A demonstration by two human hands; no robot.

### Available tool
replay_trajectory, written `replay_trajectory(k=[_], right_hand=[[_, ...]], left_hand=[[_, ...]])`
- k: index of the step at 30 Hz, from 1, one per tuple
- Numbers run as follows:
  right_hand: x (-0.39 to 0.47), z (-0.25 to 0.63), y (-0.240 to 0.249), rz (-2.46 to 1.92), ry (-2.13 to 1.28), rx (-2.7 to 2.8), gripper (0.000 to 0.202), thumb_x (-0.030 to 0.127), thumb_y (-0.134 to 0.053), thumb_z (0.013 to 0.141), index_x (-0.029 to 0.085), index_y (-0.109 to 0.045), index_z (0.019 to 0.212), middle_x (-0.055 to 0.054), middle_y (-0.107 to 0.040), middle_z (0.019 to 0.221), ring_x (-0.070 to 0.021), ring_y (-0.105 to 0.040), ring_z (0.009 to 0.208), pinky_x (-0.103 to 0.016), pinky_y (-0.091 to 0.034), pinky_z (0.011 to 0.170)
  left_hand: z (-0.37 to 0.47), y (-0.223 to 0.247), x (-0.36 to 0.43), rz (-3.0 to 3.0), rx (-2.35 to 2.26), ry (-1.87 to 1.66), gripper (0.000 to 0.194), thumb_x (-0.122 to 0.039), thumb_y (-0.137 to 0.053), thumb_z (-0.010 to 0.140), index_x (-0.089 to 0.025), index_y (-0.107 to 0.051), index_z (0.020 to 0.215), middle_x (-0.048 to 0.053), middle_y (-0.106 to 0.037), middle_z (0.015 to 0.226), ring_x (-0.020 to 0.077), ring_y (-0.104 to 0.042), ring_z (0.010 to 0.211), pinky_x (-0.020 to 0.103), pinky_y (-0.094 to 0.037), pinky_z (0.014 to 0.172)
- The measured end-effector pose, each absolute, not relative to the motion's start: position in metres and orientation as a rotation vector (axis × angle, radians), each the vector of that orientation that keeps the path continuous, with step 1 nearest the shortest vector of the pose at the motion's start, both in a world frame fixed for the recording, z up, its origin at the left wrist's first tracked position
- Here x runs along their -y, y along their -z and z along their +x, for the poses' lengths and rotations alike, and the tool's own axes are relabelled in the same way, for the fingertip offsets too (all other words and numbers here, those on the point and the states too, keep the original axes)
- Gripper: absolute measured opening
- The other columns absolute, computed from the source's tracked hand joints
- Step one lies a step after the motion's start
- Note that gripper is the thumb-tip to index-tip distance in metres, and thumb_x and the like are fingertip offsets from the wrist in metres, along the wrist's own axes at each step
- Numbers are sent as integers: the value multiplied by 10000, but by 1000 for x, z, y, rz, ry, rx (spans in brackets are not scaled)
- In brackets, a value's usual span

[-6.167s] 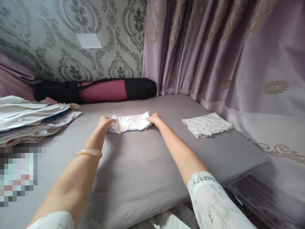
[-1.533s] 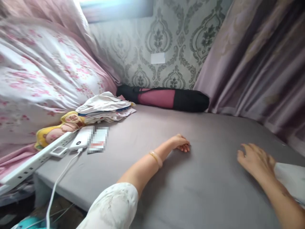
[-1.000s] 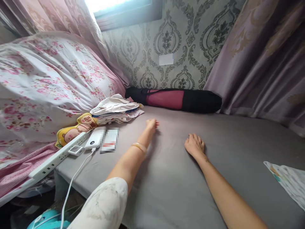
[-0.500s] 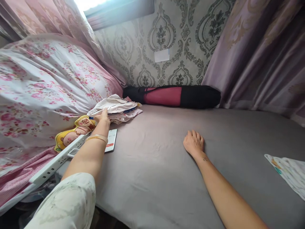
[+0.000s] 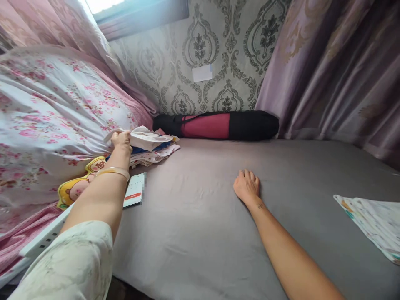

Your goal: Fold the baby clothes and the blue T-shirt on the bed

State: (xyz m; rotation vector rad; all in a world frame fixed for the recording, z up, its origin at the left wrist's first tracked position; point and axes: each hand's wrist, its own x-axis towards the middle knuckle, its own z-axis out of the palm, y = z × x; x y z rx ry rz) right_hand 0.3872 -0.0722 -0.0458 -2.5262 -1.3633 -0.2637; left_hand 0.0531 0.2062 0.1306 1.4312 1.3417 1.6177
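Well, I have my left hand (image 5: pixel 121 139) curled tight on a limp white cloth (image 5: pixel 146 137) atop the rumpled clothes pile (image 5: pixel 156 156), far left; my right hand (image 5: pixel 246 184) rests palm down, fingers loosely spread and empty, on the lightly creased grey sheet (image 5: pixel 193 225).

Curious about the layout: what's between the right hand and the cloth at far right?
Head view: only grey sheet separates the right hand and cloth.
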Motion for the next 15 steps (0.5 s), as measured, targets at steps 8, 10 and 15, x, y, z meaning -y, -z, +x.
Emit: replay_trajectory(k=[8,10,15], right_hand=[[71,388,47,-2520,233,1347,422,188,-312,943,120,-607,1237,-175,-545,1382,-329,-421,1303,-448,-283,1052],[72,388,47,-2500,211,1336,421,187,-319,940,113,-605,1240,-179,-554,1370,-328,-425,1305,-445,-285,1059],[74,399,41,-2399,99,1256,453,220,-329,954,119,-534,1345,-154,-608,1321,-268,-510,1258,-360,-349,1048]], left_hand=[[118,-190,-185,1380,-441,-1346,126,-275,-602,880,-186,-515,897,-42,-663,878,127,-546,933,302,-445,876],[140,-201,-170,1403,-328,-1288,112,-277,-574,911,-170,-548,889,-15,-672,893,132,-539,952,290,-450,891],[189,-208,-129,1488,-307,-1151,154,-217,-446,991,-166,-546,884,-21,-612,784,101,-568,790,284,-476,870]])
